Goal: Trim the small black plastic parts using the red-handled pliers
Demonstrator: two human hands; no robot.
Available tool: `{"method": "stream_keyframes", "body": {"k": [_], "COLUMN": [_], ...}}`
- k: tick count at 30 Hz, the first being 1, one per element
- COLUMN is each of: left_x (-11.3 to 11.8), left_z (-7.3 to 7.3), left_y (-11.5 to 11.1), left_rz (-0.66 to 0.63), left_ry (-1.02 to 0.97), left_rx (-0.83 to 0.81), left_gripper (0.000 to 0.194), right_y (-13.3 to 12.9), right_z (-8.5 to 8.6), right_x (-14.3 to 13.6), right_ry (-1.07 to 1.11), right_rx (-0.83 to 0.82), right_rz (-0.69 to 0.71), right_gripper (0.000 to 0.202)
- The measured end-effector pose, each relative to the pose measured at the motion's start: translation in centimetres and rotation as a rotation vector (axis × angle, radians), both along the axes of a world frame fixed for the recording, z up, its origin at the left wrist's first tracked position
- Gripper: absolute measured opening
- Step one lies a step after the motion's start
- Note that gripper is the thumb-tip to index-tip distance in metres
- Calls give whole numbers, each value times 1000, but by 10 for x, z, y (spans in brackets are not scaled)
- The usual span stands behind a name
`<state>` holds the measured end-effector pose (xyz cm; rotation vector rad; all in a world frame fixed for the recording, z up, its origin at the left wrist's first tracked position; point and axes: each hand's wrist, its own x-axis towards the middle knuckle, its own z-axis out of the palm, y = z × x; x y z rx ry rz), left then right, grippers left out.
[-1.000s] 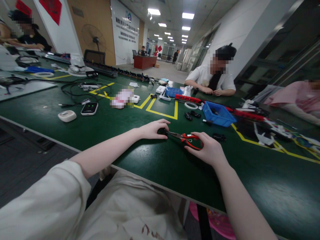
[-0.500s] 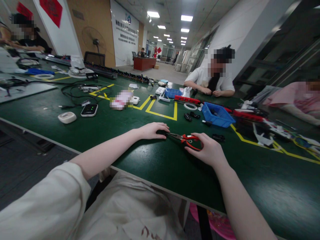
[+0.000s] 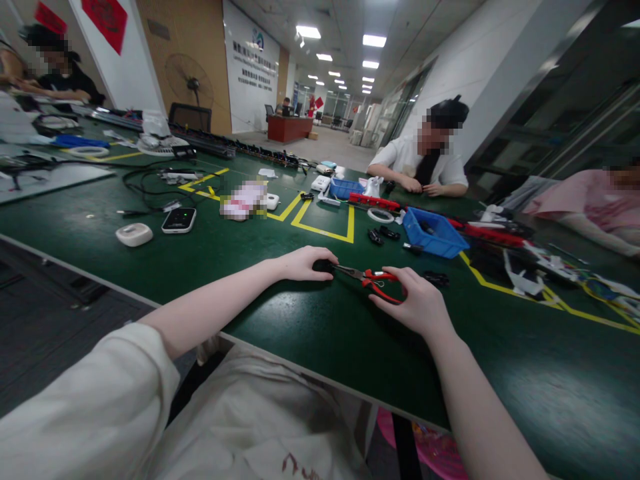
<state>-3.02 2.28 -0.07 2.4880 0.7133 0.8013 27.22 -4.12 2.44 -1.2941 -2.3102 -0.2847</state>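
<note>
Over the green table, my left hand [image 3: 311, 263] is closed around a small black part [image 3: 323, 266], mostly covered by the fingers. My right hand [image 3: 417, 299] grips the red handles of needle-nose pliers [image 3: 373, 276]. The pliers' metal jaws point left and reach the black part at my left fingertips; whether they pinch it is too small to tell. Just beyond my right hand lie black cable bundles [image 3: 437, 278] and a blue bin [image 3: 436, 232] with dark items inside.
On the green table [image 3: 280, 333] are a phone [image 3: 243, 201], a black-faced device [image 3: 179, 221], a white case [image 3: 134, 234], yellow tape outlines, a white ring [image 3: 381, 215] and a second blue bin [image 3: 347, 188]. People sit across and at the right.
Both hands and the pliers stay in nearly the same place. The person across has lowered their head slightly.
</note>
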Motion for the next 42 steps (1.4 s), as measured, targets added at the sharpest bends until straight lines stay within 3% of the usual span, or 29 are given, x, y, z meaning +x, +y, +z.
{"method": "stream_keyframes", "body": {"k": [10,18,28,42], "left_x": [1,1,2,2], "left_z": [3,5,6,1], "left_y": [-4,-6,-5,-5], "left_rz": [4,75,53,12], "left_ry": [-4,-48,-114,-99], "left_rx": [-11,-104,-195,-106], "left_gripper": [41,38,38,47], "right_y": [-2,-2,0,2], "right_z": [1,2,1,-1], "right_x": [-2,-2,-2,1], "right_ry": [19,39,30,58], "right_rx": [-17,-30,15,10], "right_rz": [19,29,37,19], "right_gripper": [54,54,54,54]}}
